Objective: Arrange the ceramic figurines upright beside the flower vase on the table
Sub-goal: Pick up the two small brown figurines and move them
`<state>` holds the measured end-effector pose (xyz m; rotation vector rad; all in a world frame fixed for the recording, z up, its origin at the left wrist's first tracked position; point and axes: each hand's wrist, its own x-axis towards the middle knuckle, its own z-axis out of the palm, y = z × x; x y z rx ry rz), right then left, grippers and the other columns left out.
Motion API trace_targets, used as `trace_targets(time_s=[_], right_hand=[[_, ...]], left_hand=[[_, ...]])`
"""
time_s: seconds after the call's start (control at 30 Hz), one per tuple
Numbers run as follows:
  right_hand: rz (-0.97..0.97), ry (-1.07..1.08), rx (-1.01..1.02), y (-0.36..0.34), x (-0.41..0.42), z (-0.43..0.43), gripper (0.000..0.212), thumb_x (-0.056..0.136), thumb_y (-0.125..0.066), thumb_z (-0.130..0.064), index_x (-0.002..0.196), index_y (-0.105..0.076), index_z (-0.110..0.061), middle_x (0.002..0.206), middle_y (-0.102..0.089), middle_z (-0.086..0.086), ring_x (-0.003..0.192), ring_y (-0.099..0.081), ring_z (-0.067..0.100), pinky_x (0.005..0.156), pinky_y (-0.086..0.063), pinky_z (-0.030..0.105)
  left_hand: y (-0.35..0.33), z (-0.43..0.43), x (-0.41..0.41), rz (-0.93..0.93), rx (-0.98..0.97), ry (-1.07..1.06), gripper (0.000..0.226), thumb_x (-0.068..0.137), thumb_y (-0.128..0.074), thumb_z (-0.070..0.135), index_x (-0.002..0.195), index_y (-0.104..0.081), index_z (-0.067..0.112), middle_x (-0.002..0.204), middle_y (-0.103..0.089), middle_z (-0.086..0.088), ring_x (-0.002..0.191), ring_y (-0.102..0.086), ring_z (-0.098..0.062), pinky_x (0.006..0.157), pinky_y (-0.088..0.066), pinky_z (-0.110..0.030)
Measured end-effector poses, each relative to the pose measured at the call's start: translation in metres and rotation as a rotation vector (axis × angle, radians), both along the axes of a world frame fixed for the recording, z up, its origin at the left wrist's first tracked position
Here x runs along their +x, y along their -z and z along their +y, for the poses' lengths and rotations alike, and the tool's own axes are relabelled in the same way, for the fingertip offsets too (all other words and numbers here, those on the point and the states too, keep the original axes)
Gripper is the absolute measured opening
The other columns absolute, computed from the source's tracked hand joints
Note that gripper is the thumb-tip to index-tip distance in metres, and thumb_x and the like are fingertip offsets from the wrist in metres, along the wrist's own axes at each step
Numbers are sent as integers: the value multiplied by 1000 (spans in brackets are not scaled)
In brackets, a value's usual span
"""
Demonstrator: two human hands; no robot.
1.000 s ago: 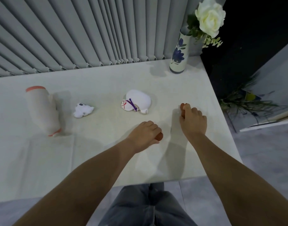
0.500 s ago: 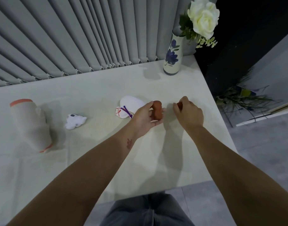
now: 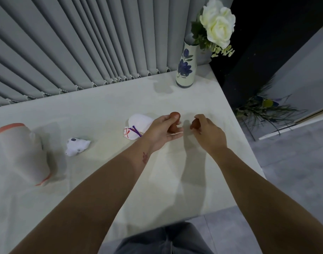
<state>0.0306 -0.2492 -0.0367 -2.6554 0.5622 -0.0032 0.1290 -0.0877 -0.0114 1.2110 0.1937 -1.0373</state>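
- A pale, matte table carries everything; ribbed grey vertical blinds hang along its far edge.
- The flower vase, glossy cream ceramic painted with a blue bloom, stands upright at the far right corner and holds white roses.
- Near the left edge lies a large tilted beige cylinder with orange rims; just beside it, towards the middle, a small white figurine lies on its side.
- A rounded white figurine with red and purple marks lies just behind the left hand, between it and the far edge.
- The left hand holds a smooth brown figurine upright, fingers closed around its lower part, its rounded top clear above them.
- The right hand, near the right edge, curls its fingers over a second brown figurine, mostly hidden.
- The two hands are near each other, not touching, well short of the vase.
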Motion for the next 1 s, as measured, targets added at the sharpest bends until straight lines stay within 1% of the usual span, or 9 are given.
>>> trace_targets(time_s=[0.13, 0.23, 0.3, 0.37, 0.43, 0.53, 0.67, 0.83, 1.0], right_hand=[[-23, -1, -79, 2, 3, -6, 30, 93, -58, -30, 120, -52, -18, 105, -63, 7, 88, -63, 29, 74, -56, 41], [-81, 4, -108, 6, 4, -8, 35, 90, -63, -29, 121, -57, -17, 109, -58, 10, 97, -58, 28, 76, -55, 38], [-82, 6, -54, 9, 7, -9, 36, 90, -62, -27, 125, -55, -18, 114, -59, 7, 101, -58, 26, 79, -55, 38], [-98, 9, 2, 11, 10, -11, 39, 92, -61, -25, 130, -53, -18, 117, -60, 5, 102, -60, 25, 81, -54, 37], [-128, 25, 48, 11, 14, -13, 44, 92, -61, -20, 134, -50, -18, 119, -59, 3, 104, -60, 24, 85, -52, 37], [-145, 22, 96, 10, 22, -16, 44, 91, -61, -15, 133, -47, -18, 118, -60, 0, 106, -60, 22, 90, -49, 34], [-101, -27, 80, 8, 29, -17, 40, 92, -57, -12, 131, -48, -16, 115, -62, 0, 104, -60, 22, 92, -51, 35], [-84, -56, 97, 8, 27, -17, 42, 92, -55, -10, 133, -48, -16, 116, -62, 2, 103, -60, 24, 89, -51, 37], [-124, 9, 109, 7, 27, -15, 41, 93, -59, -21, 133, -48, -17, 122, -58, 5, 101, -61, 24, 86, -52, 37]], left_hand=[[0, -8, 4, -75, 91, 26, 28, 93, -64, 25, 114, -57, 8, 94, -61, -5, 71, -64, -17, 82, -61, -35], [-1, -14, 6, -225, 183, 93, 32, 92, -65, 22, 119, -57, 8, 94, -59, -2, 74, -61, -17, 79, -59, -27], [-3, -18, 9, -383, 266, 124, 25, 89, -68, 20, 112, -61, 11, 81, -60, 1, 69, -59, -14, 60, -53, -14], [-5, -23, 13, -522, 341, 148, 21, 85, -71, 19, 104, -64, 12, 70, -59, 4, 60, -58, -11, 46, -43, -10], [-3, -29, 17, -620, 390, 159, 19, 82, -72, 16, 99, -63, 13, 74, -64, 1, 64, -64, -17, 56, -51, -21], [1, -36, 21, -744, 481, 177, 19, 79, -70, 8, 93, -62, 18, 90, -72, -6, 86, -70, -28, 81, -57, -37], [8, -41, 24, -906, 551, 255, 23, 79, -68, 8, 98, -63, 19, 90, -68, 6, 90, -63, -17, 80, -48, -25], [15, -37, 23, -1032, 612, 411, 36, 86, -62, 10, 121, -56, 17, 105, -70, -2, 104, -64, -24, 92, -51, -36], [15, -30, 24, -1082, 601, 431, 38, 86, -64, 11, 123, -55, 16, 102, -70, -1, 102, -62, -22, 96, -50, -37]])
